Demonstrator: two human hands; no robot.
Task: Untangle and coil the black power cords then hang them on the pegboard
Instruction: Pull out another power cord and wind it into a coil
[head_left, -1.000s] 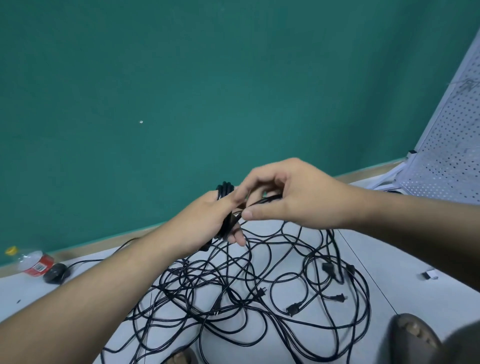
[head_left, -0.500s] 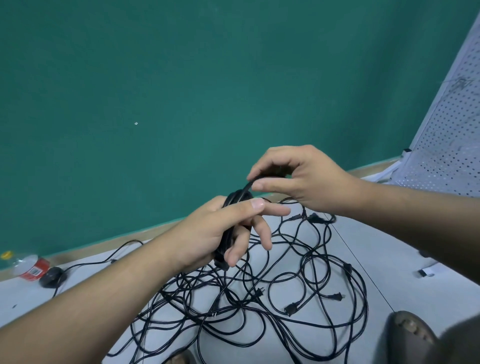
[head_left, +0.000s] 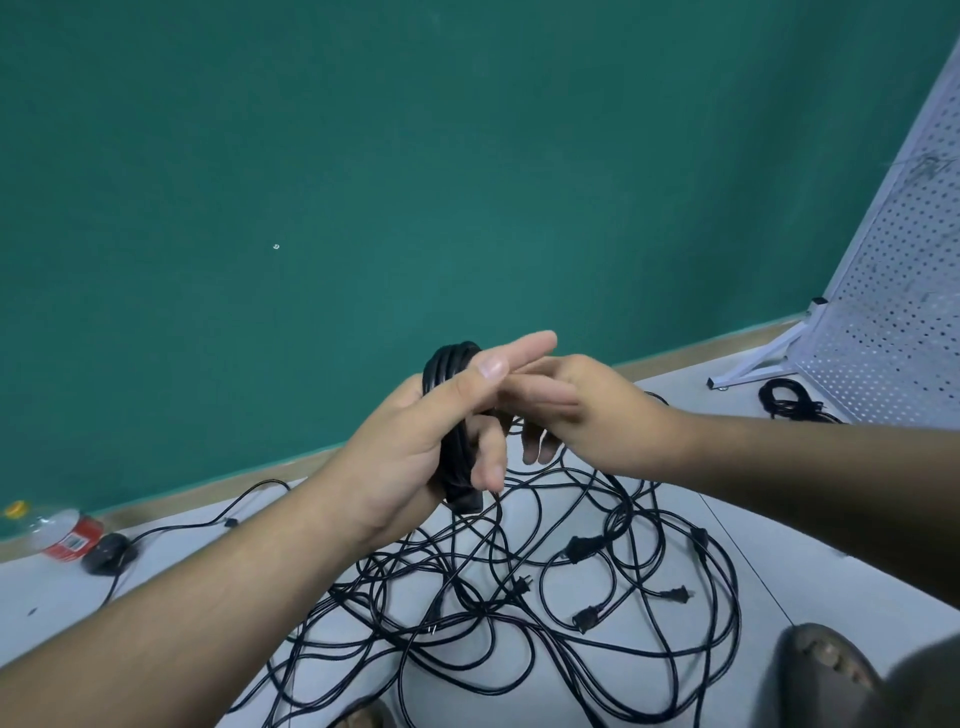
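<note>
Shoe (head_left: 821, 670) at the near edge, then the tangle of black cords (head_left: 519, 613) lying loose on the pale floor (head_left: 62, 603). Above it the left hand (head_left: 410, 457) grips a coil (head_left: 449, 366) — loops wrapped round the palm, thumb pressed across. The right hand (head_left: 592, 410) touches the left's fingertips, fingers pointing down, blurred — cannot tell if it holds a strand. Farther off: mouse (head_left: 106, 553) and bottle (head_left: 62, 530) on the left, a second bundle (head_left: 784, 397) at the foot of the pegboard (head_left: 893, 312) on the right.

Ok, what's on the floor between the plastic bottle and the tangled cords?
Head view: a black computer mouse beside the bottle, its thin cable trailing toward the tangle.
</note>
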